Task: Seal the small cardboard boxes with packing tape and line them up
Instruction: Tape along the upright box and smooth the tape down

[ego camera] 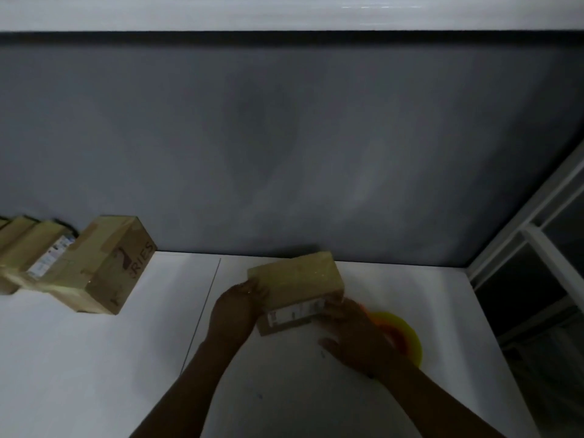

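A small cardboard box (295, 279) with a white label on its near side sits on the white table (94, 358) close to the grey wall. My left hand (235, 306) grips the box's left end, fingers curled on its top corner. My right hand (350, 330) holds the box's right near corner beside the label. Under and behind my right hand lies a yellow and red tape dispenser (406, 335), partly hidden. A row of taped cardboard boxes (104, 263) stands at the left along the wall.
A grey wall (284, 153) rises right behind the table. A seam line (205, 311) runs across the tabletop left of my left arm. The table's right edge borders a white-framed window (537, 248).
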Available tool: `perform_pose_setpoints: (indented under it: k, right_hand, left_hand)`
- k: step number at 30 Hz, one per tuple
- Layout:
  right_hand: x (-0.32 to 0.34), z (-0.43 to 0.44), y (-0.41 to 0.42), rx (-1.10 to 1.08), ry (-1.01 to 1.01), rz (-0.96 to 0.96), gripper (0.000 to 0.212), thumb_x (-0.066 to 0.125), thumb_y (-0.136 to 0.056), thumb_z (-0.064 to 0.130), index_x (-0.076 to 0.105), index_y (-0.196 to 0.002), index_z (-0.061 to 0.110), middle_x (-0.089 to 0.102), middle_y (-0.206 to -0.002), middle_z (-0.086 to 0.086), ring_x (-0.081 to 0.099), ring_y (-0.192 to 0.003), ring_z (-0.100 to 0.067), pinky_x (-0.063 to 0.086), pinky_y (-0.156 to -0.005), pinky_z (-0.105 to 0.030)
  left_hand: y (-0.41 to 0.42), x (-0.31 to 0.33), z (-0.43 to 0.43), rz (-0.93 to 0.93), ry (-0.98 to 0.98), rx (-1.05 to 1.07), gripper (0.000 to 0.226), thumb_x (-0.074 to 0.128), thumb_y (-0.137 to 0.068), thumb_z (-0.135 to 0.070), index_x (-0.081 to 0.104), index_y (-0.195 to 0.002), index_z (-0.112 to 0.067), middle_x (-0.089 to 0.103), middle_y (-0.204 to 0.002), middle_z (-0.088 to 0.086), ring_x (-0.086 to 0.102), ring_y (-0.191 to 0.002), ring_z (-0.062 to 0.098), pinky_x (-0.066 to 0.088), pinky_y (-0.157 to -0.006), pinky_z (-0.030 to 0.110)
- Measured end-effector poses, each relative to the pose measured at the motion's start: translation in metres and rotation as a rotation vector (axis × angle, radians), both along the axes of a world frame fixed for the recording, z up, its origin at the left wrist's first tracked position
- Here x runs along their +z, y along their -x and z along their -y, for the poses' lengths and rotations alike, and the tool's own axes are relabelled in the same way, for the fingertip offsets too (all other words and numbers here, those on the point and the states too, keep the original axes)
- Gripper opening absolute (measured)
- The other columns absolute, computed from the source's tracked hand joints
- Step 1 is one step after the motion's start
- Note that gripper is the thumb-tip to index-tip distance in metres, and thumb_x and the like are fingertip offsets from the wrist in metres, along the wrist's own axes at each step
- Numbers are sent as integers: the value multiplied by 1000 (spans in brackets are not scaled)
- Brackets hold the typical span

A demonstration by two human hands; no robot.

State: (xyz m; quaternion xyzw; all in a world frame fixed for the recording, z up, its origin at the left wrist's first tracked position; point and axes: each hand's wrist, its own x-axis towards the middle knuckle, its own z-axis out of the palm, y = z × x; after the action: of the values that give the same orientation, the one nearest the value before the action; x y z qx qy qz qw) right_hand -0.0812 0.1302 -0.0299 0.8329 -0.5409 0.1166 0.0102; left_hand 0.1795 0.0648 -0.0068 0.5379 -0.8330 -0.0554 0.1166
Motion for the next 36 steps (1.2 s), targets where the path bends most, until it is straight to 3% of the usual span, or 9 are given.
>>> perform_pose_setpoints:
  k: [4,7,10,15,21,24,28,32,36]
  right_hand:
    - [14,22,-9,-155,-21,189,41,44,-85,40,65,-113,19,64,-116,-7,65,-97,-25,53,-82,-37]
    - [18,41,-3,-232,-186,180,54,43,-92,43,41,-141,21,39,-147,-9,44,-127,-29,36,-105,-41]
    - [8,45,-1,-197,-435,206,56,38,-97,48,20,-148,31,20,-157,1,28,-139,-19,20,-115,-30]
    - [8,27,-5,-251,-517,378,60,49,-95,41,26,-148,24,42,-145,-3,42,-131,-22,29,-109,-29]
    - [19,-6,-1,-375,-432,534,41,53,-95,33,50,-135,23,54,-132,4,46,-123,-9,32,-98,-9]
    - [7,-13,19,-698,-324,409,35,48,-94,43,60,-122,24,63,-118,2,58,-106,-16,43,-92,-29]
    - [-1,-25,32,-827,-507,298,40,59,-84,52,65,-101,17,67,-95,-5,62,-86,-18,49,-77,-30]
    - [-14,-38,26,-755,-697,302,73,65,-81,48,34,-142,25,55,-126,-5,53,-113,-23,44,-93,-32]
    - [-5,-46,28,-675,-492,342,51,63,-85,34,44,-132,30,59,-120,1,57,-107,-20,46,-88,-32]
  left_hand:
    - [-10,-3,5,-160,-272,129,70,25,-89,-63,45,-140,-20,44,-145,1,48,-127,15,33,-98,13]
    - [-8,12,4,-349,-393,101,39,55,-95,-20,50,-134,-19,49,-139,-1,53,-116,8,41,-82,2]
    - [-7,13,-3,-473,-276,287,44,53,-96,-37,45,-138,-28,47,-141,2,52,-120,16,43,-100,27]
    - [16,-13,-35,-471,-63,332,45,53,-92,-43,51,-134,-27,42,-144,3,43,-129,26,40,-103,39]
    - [47,-19,-38,-354,-251,39,119,12,-58,-95,-4,-150,-21,-26,-149,-6,5,-128,3,14,-97,5]
    - [51,-12,-26,-292,-278,-57,91,26,-79,-80,23,-150,-22,-4,-158,-1,15,-138,10,22,-107,20]
    - [61,-6,-19,-463,-301,36,37,51,-95,-8,53,-132,-8,46,-140,12,46,-127,24,35,-106,34]
    - [61,-17,-18,-281,-250,-135,58,32,-94,-48,41,-141,-14,16,-155,3,16,-142,23,18,-117,37]
    - [55,-27,-16,-171,-235,-197,100,1,-76,-82,25,-147,-17,0,-157,0,10,-142,20,15,-115,31]
